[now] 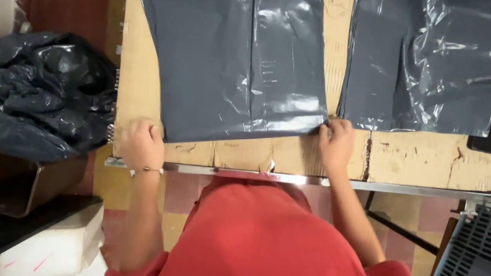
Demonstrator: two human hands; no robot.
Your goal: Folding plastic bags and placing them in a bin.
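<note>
At lower left of centre, our left hand [142,144] curls loosely on the near corner of a grey plastic bag [239,47] spread mid-frame on the cardboard-topped table [421,166]; our right hand [335,145] pinches its other corner. Keeping both corners taut should keep it flat.

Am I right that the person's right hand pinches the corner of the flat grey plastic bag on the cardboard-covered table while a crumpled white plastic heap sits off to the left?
Not quite: the crumpled plastic heap is dark grey, not white, as the head view shows. The right hand does pinch the flat grey plastic bag on the cardboard-covered table.
</note>
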